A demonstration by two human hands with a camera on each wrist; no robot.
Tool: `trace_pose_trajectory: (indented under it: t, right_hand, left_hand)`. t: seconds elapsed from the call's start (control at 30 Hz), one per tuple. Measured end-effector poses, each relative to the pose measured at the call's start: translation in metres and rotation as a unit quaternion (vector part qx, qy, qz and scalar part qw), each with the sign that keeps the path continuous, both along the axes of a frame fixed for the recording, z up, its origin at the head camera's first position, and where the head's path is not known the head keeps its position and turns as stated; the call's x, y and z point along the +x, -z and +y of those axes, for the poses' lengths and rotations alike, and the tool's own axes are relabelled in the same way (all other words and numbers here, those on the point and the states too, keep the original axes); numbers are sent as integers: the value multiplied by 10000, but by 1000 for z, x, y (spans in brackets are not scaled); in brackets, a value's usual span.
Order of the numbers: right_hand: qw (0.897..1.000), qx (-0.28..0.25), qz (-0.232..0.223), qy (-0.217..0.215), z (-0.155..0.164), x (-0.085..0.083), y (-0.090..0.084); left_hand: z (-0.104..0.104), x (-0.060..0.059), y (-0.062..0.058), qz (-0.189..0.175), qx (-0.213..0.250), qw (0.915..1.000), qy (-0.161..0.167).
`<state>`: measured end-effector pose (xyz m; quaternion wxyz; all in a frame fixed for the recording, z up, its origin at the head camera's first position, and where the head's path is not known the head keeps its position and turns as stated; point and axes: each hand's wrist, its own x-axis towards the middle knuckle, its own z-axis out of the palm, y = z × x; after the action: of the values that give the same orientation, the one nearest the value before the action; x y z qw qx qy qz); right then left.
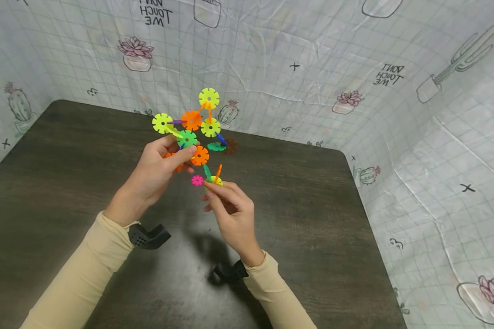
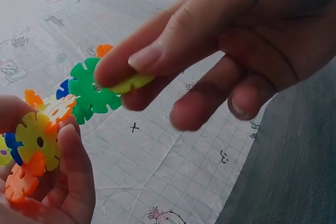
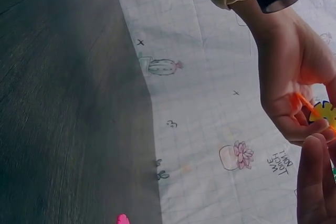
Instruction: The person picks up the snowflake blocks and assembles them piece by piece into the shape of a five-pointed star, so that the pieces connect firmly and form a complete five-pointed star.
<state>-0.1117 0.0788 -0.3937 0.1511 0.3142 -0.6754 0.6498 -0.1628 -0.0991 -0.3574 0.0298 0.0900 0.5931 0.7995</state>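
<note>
My left hand holds a branching chain of notched, flower-shaped plastic discs up over the table, its thumb lying against a green disc and an orange disc. Yellow, orange, purple and blue discs fan out above that hand. At the chain's lower end my right hand pinches a yellow disc between thumb and fingers. A green disc and an orange one adjoin it. In the left wrist view, the left fingers curl round another yellow disc.
A small pink disc shows beside the right fingertips. The dark wood table meets a crinkled cactus-print sheet at the back and sides. Black wrist cameras sit on both forearms over beige sleeves.
</note>
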Motion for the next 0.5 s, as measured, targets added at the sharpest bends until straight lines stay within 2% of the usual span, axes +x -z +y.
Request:
trace_pose_trajectory:
  t: [0.5]
  right_hand:
    - [9999,-57,33,-143,-4,-2,0]
  left_hand:
    - [-1,0,0,-40,172,9998,23]
